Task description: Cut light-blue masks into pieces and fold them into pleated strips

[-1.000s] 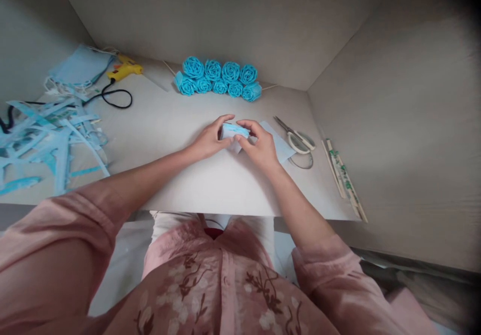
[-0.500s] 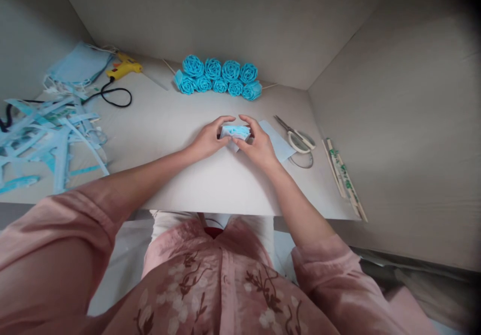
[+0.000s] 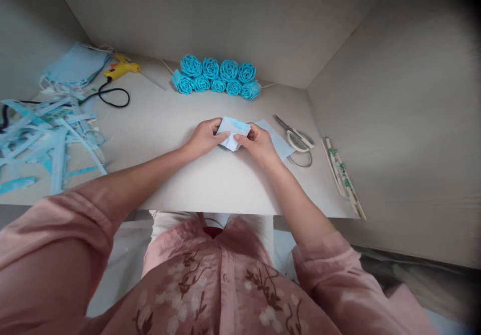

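Between my two hands, above the middle of the table, is a folded stack of pale blue mask fabric (image 3: pixel 233 130), its brighter blue layers showing along the top edge. My left hand (image 3: pixel 206 137) grips its left side, the thumb lying on the near face and the fingers behind. On the right side my right hand (image 3: pixel 257 143) pinches it the same way. A flat light blue fabric sheet (image 3: pixel 277 139) lies on the table, partly behind my right hand. White-handled scissors (image 3: pixel 295 137) rest just right of that sheet.
Blue fabric roses (image 3: pixel 218 77) stand in two rows at the back. At the left are cut blue strips (image 3: pixel 58 139), a pile of masks (image 3: pixel 75 64) and a yellow glue gun (image 3: pixel 122 67) with a black cord. Wooden chopsticks (image 3: pixel 343 177) lie along the right edge, beside the partition wall.
The folded fabric has tilted so that its pale flat face shows more. My fingers, earlier arched over its top, have gone behind it, and both thumbs now press the front.
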Tool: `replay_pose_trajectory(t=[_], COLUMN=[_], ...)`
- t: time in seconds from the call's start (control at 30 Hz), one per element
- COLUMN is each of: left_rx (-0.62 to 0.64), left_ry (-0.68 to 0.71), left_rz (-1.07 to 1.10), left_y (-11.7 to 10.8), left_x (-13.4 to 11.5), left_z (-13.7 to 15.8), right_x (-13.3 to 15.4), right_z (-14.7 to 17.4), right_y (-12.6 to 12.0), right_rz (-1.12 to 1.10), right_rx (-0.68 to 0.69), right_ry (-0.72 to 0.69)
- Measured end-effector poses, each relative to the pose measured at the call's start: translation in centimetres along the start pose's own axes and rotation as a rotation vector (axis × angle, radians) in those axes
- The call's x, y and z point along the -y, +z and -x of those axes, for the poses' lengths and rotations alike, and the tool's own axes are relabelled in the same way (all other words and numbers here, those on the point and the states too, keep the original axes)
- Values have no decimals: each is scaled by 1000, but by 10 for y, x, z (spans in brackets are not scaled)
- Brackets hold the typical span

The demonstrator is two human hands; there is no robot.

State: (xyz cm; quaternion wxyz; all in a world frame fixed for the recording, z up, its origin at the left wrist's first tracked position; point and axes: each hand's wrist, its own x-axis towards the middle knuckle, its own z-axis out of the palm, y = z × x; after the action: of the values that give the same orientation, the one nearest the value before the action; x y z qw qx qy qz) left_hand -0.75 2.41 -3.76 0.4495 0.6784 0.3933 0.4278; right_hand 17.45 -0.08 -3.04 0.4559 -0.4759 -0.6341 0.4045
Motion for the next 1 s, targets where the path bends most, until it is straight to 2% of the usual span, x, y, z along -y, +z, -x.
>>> replay_pose_trajectory(t=[0.07, 0.17, 0.27, 0.4, 0.53, 0.7, 0.83, 1.0], left_rx=[-6, 4, 48, 97, 136, 97, 48, 86], left_ry=[18, 43, -12, -131, -146, -188, -211, -180], left_rz=[2, -19, 91, 270, 390, 480, 546, 511], left_y=[1, 0, -4, -12, -16, -16, -18, -21], left_x=[1, -3, -13, -24, -28, -31, -33, -31], left_z=[0, 1, 2, 0, -2, -3, -4, -4], right_x=[4, 8, 10, 12, 17, 21, 21, 18], right_z=[1, 2, 2, 2, 3, 4, 6, 7], right_y=[-1, -3, -5, -6, -5, -4, -4, -5], right_rz=[-7, 99, 131, 30, -87, -139, -123, -97], right_rx=[16, -28, -86, -91, -88, -107, -56, -48], right_ry=[3, -14, -18, 34, 50, -15, -67, -89])
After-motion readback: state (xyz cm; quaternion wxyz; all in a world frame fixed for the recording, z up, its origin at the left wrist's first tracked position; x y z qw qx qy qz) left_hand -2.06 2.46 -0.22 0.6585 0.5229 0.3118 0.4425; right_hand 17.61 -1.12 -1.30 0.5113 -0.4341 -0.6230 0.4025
